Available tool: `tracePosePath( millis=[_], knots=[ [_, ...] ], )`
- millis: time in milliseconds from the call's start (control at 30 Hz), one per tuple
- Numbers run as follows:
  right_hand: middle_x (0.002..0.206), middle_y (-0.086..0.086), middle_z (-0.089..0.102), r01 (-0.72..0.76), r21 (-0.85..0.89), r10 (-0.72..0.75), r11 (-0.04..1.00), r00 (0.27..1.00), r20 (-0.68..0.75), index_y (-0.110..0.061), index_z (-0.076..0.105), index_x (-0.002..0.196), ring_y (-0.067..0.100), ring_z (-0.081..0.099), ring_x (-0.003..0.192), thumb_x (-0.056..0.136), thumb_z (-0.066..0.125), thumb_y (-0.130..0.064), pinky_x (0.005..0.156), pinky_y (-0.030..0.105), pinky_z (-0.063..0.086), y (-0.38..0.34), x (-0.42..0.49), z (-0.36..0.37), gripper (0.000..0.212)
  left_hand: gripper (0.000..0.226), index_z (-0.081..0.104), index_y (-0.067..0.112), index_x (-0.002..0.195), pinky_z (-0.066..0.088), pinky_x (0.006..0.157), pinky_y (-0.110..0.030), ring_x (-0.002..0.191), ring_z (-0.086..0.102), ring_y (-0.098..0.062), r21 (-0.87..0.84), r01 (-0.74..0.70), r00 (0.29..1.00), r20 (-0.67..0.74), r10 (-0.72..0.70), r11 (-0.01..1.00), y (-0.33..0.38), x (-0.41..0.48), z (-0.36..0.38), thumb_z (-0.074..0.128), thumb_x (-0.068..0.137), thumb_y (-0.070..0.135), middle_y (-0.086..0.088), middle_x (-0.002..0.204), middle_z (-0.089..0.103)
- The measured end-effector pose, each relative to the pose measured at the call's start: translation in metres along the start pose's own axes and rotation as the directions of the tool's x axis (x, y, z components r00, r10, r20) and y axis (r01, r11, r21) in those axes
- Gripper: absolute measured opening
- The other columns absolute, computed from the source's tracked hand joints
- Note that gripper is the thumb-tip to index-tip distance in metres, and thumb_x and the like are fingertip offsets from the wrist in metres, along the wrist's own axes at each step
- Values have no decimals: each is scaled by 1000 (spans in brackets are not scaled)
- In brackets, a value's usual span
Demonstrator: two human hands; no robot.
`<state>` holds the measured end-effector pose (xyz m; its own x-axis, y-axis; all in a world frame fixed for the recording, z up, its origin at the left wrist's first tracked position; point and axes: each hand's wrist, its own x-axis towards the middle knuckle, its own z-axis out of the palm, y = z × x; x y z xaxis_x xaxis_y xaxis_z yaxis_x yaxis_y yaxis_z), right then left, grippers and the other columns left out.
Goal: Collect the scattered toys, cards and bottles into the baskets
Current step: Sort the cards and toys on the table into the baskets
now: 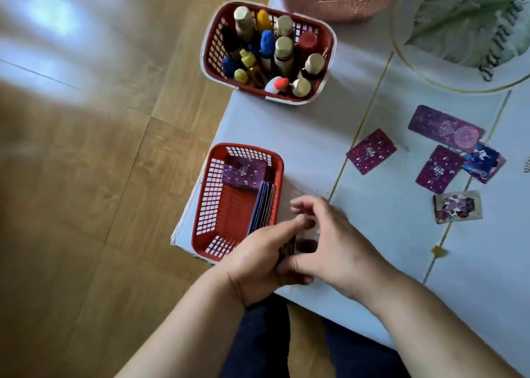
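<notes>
Pale cloth with thin gold lines covers the table (315, 136), whose left corner juts over a wooden floor (100, 177) washed with window light. At the near edge both hands meet round a stack of cards (287, 249). The left hand (258, 260) grips it, thumb laid along the top, while the right hand (338, 243) curls its fingers round the right end, probably to square the edges so the pile drops in as one. How firmly the right hand holds it I cannot tell.

Just left of the hands sits the near red basket (200, 205), already holding cards (243, 171), one flat and several on edge against its right wall. It is placed close, so each load travels little. Farther off, the far red basket (209, 48) is packed with upright bottles (284, 50), and a pink basket (344, 7) stands at the far edge, its contents too blurred to name. Loose cards (371, 151) lie scattered to the right, well apart from the baskets — that part of the job is not yet done.
</notes>
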<state>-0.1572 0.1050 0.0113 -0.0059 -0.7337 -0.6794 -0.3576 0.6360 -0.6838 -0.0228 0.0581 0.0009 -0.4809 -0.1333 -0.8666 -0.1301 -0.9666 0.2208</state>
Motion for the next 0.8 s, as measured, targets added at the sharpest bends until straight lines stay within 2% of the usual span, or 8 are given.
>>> tracePosePath(
  millis=[100,267,433,533,567,667,733,800],
  knots=[
    [133,-19,53,55,51,-57,997,997,54,-46,32,139,-2,52,118,70,80,-32,101,24,45,-17,8,34,86,31,71,12,103,55,76,-35,89,65,-24,-122,-66,998,-33,62,990,7,-19,-26,55,88,34,-15,99,66],
    [131,-16,56,57,51,-63,997,990,123,-47,37,136,2,54,118,74,78,-33,101,31,47,-34,19,56,76,30,79,15,85,58,71,-35,81,70,-22,-308,-120,993,-24,118,944,7,-33,-52,53,88,29,-10,90,72],
    [119,-15,63,92,38,-90,995,995,-34,-39,51,130,3,59,110,78,73,-29,92,25,52,-39,28,66,57,40,62,5,117,60,73,-39,94,66,-29,-448,-25,998,34,45,894,14,-35,-72,59,92,36,-19,113,62],
    [117,-16,63,43,203,-31,978,998,-59,-36,55,129,0,59,109,76,80,-27,81,12,51,-37,28,68,60,37,67,3,115,58,79,-42,98,67,-29,-396,-42,992,92,85,917,16,-32,-83,68,86,26,-19,117,64],
    [120,-17,62,39,193,-30,980,998,-47,-38,54,130,-1,57,111,74,81,-31,85,12,50,-36,26,68,63,29,72,3,109,58,81,-40,96,69,-28,-358,-57,992,88,94,932,16,-32,-84,62,88,22,-18,113,67],
    [129,-19,56,68,20,-68,997,998,-5,-43,47,134,-1,53,117,73,79,-40,100,21,45,-35,24,68,69,33,77,7,99,58,79,-37,94,71,-27,-305,-72,991,82,102,950,16,-31,-85,46,93,19,-17,107,70],
    [129,-18,57,81,-47,-81,996,997,11,-44,45,135,2,53,116,74,79,-42,99,21,44,-35,23,67,70,35,77,8,100,58,78,-37,95,71,-27,-274,-78,993,66,99,959,18,-32,-82,45,95,22,-17,107,70],
    [119,-20,60,86,-68,-85,994,996,19,-46,48,130,1,57,107,73,79,-43,90,15,46,-35,22,64,66,39,76,6,102,59,79,-37,97,70,-28,-231,-60,994,79,80,971,18,-33,-79,43,95,26,-18,107,71]
  ],
)
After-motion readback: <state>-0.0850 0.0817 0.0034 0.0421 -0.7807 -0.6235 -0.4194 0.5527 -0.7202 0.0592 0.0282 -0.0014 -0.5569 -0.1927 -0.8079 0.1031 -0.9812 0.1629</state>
